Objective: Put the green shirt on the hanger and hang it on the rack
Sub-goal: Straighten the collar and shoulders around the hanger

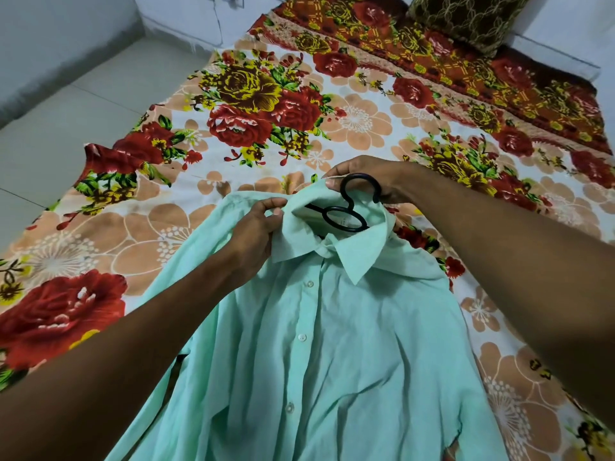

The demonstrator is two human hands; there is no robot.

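I see the pale mint-green button-up cotton shirt [319,354] spread front-up over the bed, its placket buttoned, white buttons running down the middle, collar points folded outward. The fabric is creased, and the collar end is lifted. The black plastic hanger [346,207] sits inside the neck opening; only its curved hook and a ring-shaped loop below it stick out above the collar

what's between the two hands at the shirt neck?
Head view: the green shirt's raised collar and the black hanger's neck loop. Left hand pinches the collar; right hand holds the hook and collar edge.
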